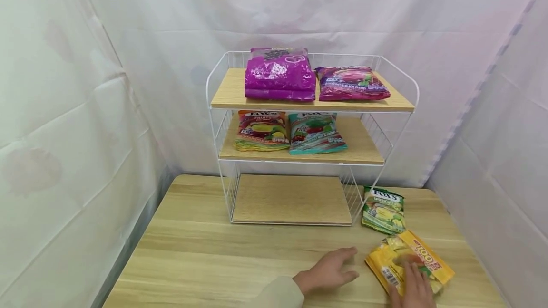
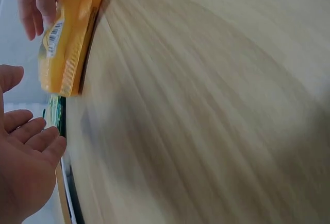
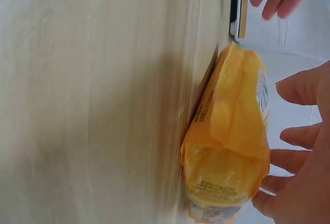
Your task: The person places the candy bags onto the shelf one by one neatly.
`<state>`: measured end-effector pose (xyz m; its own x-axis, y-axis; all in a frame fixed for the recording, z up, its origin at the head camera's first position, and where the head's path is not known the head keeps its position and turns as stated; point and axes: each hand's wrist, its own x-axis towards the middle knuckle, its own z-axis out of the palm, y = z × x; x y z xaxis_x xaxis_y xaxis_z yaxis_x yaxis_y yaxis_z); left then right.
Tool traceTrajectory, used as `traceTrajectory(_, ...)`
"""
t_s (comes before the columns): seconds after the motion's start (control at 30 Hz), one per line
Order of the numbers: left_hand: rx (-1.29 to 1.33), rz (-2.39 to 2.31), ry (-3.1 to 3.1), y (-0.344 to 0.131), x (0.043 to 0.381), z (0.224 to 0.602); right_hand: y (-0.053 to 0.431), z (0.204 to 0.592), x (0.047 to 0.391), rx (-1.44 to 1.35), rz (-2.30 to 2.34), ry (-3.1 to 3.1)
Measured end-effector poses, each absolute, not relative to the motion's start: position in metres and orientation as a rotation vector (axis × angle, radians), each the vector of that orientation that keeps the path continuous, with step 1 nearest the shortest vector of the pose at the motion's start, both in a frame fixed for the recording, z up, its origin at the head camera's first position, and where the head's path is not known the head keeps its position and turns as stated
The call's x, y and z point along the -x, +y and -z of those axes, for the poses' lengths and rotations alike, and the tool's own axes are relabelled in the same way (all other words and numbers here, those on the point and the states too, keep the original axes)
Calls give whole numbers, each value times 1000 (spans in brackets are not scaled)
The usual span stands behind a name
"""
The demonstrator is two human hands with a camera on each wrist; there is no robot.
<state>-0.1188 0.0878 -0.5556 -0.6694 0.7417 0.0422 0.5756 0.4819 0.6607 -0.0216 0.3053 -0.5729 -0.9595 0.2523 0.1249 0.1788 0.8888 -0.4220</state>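
Observation:
A yellow candy bag [image 1: 385,263] lies on the table at the front right. My right hand [image 1: 413,286] is at its near side, fingers spread along the top; in the right wrist view the fingertips [image 3: 291,159] touch or nearly touch the bag, and the thumb stands off it. To its left, my left hand [image 1: 331,270] hovers over the table with fingers apart, holding nothing. The left wrist view shows that palm [image 2: 26,167] turned toward the yellow bag [image 2: 75,44]. Behind the yellow bag lies a green Fox's Spring Tea candy bag [image 1: 384,210].
A white wire rack with wooden shelves [image 1: 364,141] stands at the back. Its top shelf holds a large purple bag [image 1: 280,75] and a dark pink bag [image 1: 353,83]. On the middle shelf are a red-orange Fox's bag [image 1: 262,131] and a teal one [image 1: 318,133]. White curtains [image 1: 77,108] surround the table.

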Motion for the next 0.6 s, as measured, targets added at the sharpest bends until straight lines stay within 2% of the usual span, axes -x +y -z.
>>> traceTrajectory(0.27,-1100,-994,2431,106,111,557,306,579,17,630,-654,-2784)
traceTrajectory(0.6,-903,-1113,2294,123,107,556,304,586,8,752,-616,-2771)
